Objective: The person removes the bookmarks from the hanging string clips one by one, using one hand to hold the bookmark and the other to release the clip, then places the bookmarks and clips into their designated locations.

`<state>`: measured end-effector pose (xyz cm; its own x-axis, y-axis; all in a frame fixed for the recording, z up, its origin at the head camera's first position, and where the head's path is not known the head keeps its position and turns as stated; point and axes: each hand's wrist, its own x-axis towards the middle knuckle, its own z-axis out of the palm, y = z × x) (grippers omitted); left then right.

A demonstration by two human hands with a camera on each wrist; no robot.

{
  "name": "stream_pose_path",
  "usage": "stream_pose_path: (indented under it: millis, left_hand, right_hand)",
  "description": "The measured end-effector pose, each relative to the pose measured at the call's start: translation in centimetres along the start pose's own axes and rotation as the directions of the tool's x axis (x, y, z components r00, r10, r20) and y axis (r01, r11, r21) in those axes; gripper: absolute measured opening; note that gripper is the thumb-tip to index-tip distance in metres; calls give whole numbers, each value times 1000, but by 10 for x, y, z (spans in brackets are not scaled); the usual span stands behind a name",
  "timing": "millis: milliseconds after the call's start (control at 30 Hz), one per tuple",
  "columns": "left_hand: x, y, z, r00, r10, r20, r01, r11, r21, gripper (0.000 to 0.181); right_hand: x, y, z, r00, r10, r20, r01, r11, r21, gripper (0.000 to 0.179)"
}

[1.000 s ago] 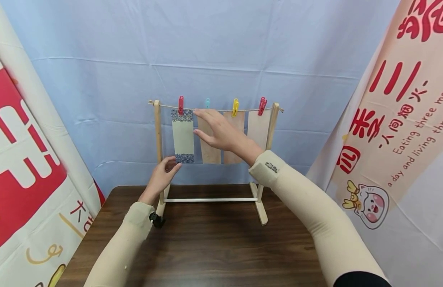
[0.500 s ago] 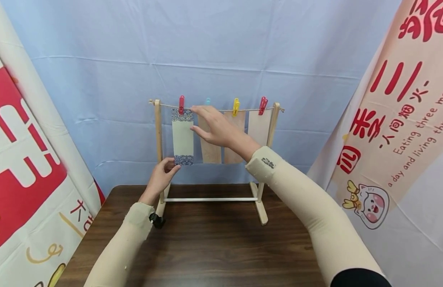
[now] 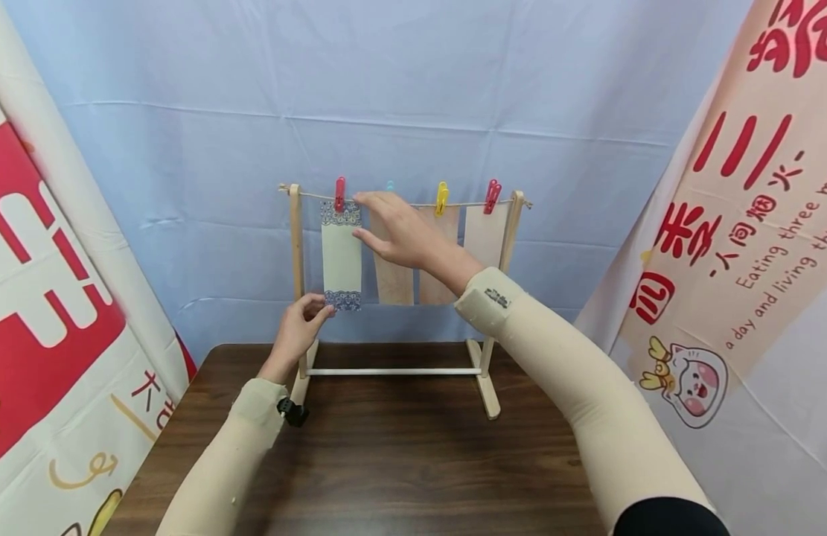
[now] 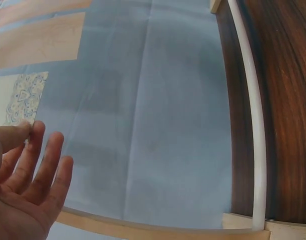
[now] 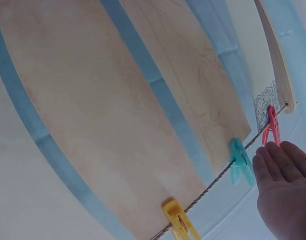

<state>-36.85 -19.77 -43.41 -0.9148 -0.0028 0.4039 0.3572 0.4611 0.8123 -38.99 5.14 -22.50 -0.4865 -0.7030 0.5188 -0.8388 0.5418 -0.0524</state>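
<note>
A paper card (image 3: 342, 257) with blue patterned bands at top and bottom hangs from the rope under a red clothespin (image 3: 340, 193). My left hand (image 3: 298, 327) pinches its lower left corner between thumb and forefinger; the other fingers fan out loosely in the left wrist view. Higher up, my right hand (image 3: 403, 232) has its fingers extended, with its fingertips by the card's upper right edge. In the right wrist view those fingers (image 5: 288, 162) are close to the red clothespin, with nothing in the palm.
A wooden rack (image 3: 296, 260) with a rope and a white lower bar (image 3: 393, 371) stands on the dark table (image 3: 400, 461). Under teal (image 5: 238, 155), yellow (image 3: 441, 199) and red clothespins hang beige cards (image 3: 394, 283). Cloth (image 3: 413, 89) forms the backdrop.
My left hand has closed on the card's lower corner, and the card now hangs straighter, slightly lower. The right hand has shifted slightly left and up toward the red clothespin.
</note>
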Motion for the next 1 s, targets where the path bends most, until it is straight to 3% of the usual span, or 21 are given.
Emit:
stream_pose_path:
  millis: [333,1000]
  left_hand:
    - [-1,-3,0,999,17,-35,-17,1000,-5,27]
    - [-1,-5,-2,998,32,-48,-33,999,-16,26]
  right_hand:
    - [8,0,0,1000,17,8,-18,1000,23,60]
    - [30,-5,0,996,91,21,-92,994,57,65]
